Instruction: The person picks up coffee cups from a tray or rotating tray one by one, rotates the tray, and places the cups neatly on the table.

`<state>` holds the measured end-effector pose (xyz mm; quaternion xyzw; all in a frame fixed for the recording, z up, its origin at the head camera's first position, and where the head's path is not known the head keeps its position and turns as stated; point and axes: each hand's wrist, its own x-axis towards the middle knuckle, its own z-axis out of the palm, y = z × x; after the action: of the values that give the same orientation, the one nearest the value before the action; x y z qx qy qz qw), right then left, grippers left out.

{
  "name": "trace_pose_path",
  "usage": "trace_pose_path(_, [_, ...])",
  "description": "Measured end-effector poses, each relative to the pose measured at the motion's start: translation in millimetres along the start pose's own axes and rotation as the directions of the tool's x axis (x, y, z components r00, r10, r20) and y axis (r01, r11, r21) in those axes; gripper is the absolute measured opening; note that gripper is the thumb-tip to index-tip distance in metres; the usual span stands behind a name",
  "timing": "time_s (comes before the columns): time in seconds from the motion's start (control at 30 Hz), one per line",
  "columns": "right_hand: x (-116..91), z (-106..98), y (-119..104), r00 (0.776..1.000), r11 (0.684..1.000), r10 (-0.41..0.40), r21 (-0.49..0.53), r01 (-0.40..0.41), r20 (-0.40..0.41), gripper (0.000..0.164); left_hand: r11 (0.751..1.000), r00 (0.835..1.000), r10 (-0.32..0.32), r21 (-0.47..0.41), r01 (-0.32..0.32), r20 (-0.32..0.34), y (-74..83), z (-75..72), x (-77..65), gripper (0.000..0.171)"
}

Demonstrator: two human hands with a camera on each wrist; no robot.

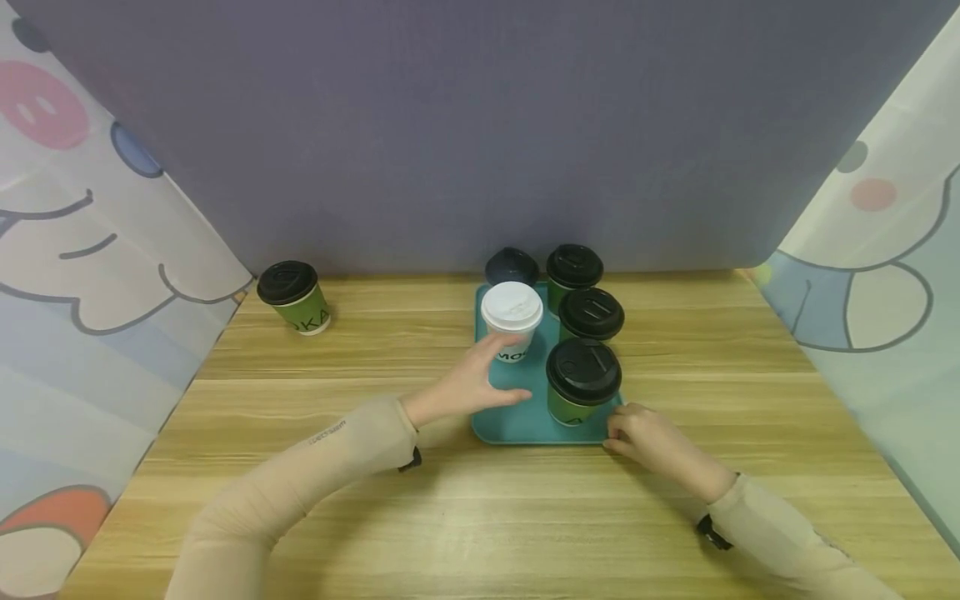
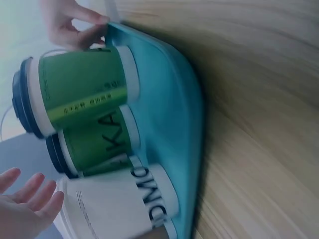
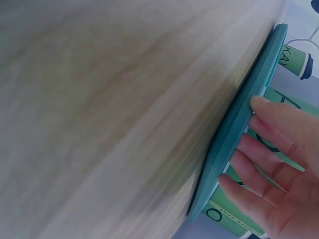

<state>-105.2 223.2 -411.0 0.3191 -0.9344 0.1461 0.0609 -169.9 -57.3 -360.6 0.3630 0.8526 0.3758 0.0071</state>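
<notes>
My left hand [image 1: 480, 383] reaches over the teal tray [image 1: 513, 425], thumb and fingers spread apart, close to a white paper cup with a white lid [image 1: 512, 308]. In the left wrist view its fingers [image 2: 42, 194] lie beside that cup's lid end. At the tray's near right corner, my right hand [image 1: 656, 442] pinches the rim. A row of green paper cups with black lids stands along the tray's right side: a near one [image 1: 582, 379], a middle one [image 1: 591, 315] and a far one [image 1: 574, 267]. Behind the white cup shows another black lid [image 1: 512, 267], its cup mostly hidden.
Another green cup with a black lid [image 1: 296, 296] stands apart at the table's far left. A grey panel [image 1: 480, 142] rises behind the wooden table [image 1: 375, 517]. Printed cartoon curtains [image 1: 862, 250] hang on both sides.
</notes>
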Motion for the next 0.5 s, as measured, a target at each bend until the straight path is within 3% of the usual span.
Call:
trace_pose_path(0.17, [0.8, -0.9, -0.1, 1.000, 1.000, 0.011, 0.006, -0.011, 0.021, 0.026, 1.000, 0.997, -0.017, -0.019, 0.018, 0.081, 8.9, 9.7, 12.0, 0.072])
trace_pose_path(0.5, [2.4, -3.9, -2.4, 0.997, 1.000, 0.022, 0.007, -0.022, 0.069, 0.023, 0.999, 0.990, 0.016, -0.048, -0.010, 0.141, 21.5, 24.7, 27.8, 0.083])
